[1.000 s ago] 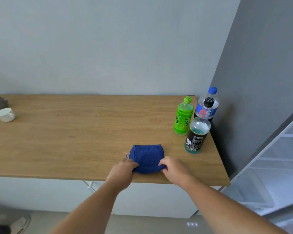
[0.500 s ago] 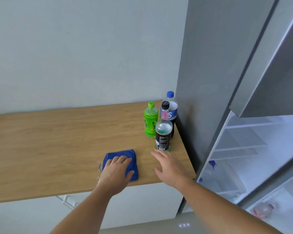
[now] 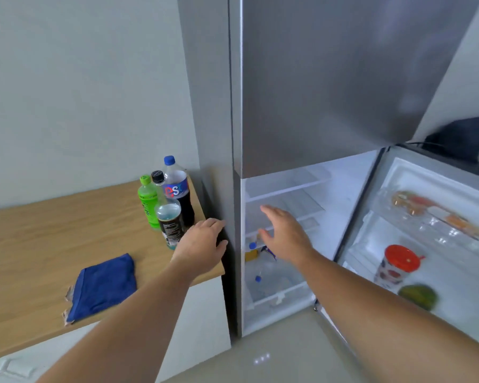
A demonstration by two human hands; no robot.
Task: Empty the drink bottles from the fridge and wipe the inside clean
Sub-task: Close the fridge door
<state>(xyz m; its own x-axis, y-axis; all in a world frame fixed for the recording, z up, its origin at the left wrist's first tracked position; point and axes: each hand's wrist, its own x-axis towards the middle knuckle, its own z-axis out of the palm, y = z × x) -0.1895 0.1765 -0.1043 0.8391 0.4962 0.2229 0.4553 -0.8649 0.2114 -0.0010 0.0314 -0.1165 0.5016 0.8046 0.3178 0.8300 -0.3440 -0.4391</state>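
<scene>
We see tall brushed-steel grey fridge (image 3: 329, 78), lower door swung open, white moulded plastic interior with thin flat shelves; few small bottles, blurred, low inside. Pale wood-grain surface (image 3: 39, 244) to its left. On it, folded dark-blue terry cloth (image 3: 103, 286), soft and rectangular. At far corner, three upright plastic bottles clustered: blue-capped dark cola bottle (image 3: 177, 194), black-capped bottle with teal liquid (image 3: 169, 222), green tea bottle (image 3: 148, 203). Our left hand (image 3: 202, 244) spread, empty, over surface edge beside fridge wall. Right hand (image 3: 284, 234) wide, empty, before shelves.
</scene>
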